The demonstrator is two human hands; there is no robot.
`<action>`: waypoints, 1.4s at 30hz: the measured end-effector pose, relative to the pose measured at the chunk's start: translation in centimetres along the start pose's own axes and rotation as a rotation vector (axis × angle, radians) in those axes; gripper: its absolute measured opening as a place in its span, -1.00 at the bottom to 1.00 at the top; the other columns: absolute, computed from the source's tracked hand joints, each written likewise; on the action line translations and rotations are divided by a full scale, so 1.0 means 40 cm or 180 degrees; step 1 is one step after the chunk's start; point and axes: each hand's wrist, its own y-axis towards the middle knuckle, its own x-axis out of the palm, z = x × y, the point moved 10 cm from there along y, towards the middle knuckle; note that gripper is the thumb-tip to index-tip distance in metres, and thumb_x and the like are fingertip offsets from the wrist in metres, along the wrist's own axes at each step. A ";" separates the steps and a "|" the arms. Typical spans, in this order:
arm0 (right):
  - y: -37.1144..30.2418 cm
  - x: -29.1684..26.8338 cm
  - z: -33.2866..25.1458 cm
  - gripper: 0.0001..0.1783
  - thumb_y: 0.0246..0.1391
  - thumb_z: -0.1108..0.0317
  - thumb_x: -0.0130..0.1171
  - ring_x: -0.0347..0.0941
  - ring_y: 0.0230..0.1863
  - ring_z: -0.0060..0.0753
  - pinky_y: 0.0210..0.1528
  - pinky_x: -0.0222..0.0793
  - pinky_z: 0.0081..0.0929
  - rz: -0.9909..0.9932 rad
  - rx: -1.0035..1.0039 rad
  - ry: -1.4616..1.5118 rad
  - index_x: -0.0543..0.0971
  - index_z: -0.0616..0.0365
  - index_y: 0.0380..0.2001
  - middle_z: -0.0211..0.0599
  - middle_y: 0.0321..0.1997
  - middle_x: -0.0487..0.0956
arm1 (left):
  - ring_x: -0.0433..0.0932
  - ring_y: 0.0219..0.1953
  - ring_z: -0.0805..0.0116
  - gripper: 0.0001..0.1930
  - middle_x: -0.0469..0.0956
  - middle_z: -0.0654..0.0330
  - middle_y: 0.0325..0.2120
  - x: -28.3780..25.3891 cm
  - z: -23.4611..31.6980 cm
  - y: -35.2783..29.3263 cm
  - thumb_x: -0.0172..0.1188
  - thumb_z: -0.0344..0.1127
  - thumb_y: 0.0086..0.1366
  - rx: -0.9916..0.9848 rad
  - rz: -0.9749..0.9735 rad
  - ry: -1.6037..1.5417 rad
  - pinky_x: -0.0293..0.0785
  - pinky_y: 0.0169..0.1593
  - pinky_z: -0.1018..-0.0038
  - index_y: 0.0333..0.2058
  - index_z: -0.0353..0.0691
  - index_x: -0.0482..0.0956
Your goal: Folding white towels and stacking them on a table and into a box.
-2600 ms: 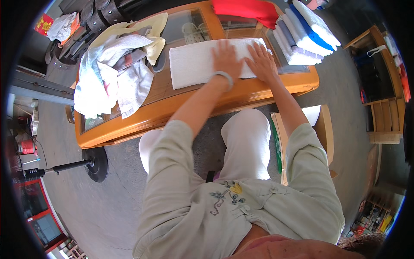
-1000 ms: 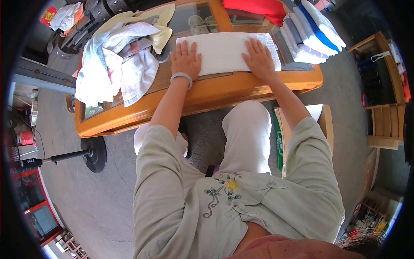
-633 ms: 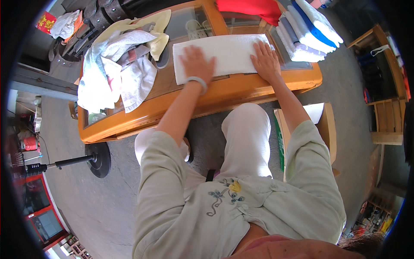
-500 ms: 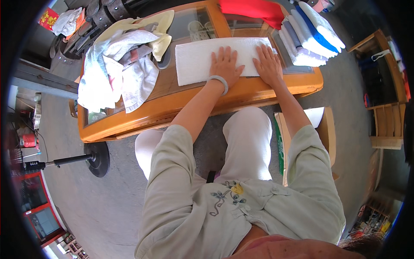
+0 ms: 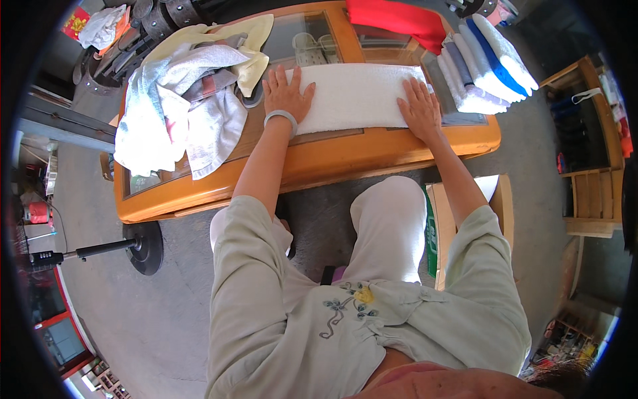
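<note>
A folded white towel (image 5: 352,96) lies flat as a long rectangle on the glass-topped wooden table (image 5: 319,163). My left hand (image 5: 288,95), with a pale bangle at its wrist, rests palm down over the towel's left end, fingers spread. Over the right end lies my right hand (image 5: 421,110), also palm down with its fingers out. Neither hand grips anything. Left of my left hand is a loose heap of rumpled towels (image 5: 189,100), white, yellow and patterned. To the right of my right hand stands a stack of folded towels (image 5: 475,70), white, grey and blue.
A red cloth (image 5: 399,23) covers the table's far edge. Below the table on the right stands an open cardboard box (image 5: 502,213). A round black stand base (image 5: 144,248) is on the floor at left. Wooden shelving (image 5: 591,193) stands at far right.
My left hand has slid left along the towel to its left end. My right hand has shifted slightly right and down, so the hands are farther apart.
</note>
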 end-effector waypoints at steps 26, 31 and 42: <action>0.179 0.064 0.034 -0.25 0.19 -0.23 -0.29 -0.11 0.41 -0.13 0.38 -0.15 -0.19 -0.0412 0.0225 0.0171 0.17 0.08 0.26 -0.20 0.39 0.05 | -0.11 0.35 -0.05 -0.46 0.00 -0.07 0.29 0.006 -0.005 -0.002 -0.21 0.05 0.34 0.0074 0.0133 0.0010 -0.21 0.34 0.04 0.26 0.06 0.15; 0.182 0.078 0.108 -0.21 0.19 -0.25 -0.30 -0.15 0.42 -0.15 0.38 -0.19 -0.16 -0.0290 0.0544 0.0272 0.15 0.13 0.27 -0.19 0.41 0.00 | -0.11 0.35 -0.05 -0.45 0.00 -0.08 0.29 0.003 0.004 0.000 -0.20 0.05 0.33 0.0063 0.0103 -0.0092 -0.20 0.33 0.05 0.25 0.04 0.16; 0.013 -0.013 -0.142 -0.29 0.19 -0.17 -0.24 -0.10 0.41 -0.17 0.38 -0.18 -0.17 -0.0143 -0.0591 0.0090 0.18 0.06 0.25 -0.14 0.39 0.04 | -0.10 0.34 -0.07 -0.45 0.01 -0.09 0.28 0.006 -0.002 0.000 -0.19 0.05 0.33 0.0086 0.0180 0.0002 -0.18 0.33 0.02 0.25 0.04 0.16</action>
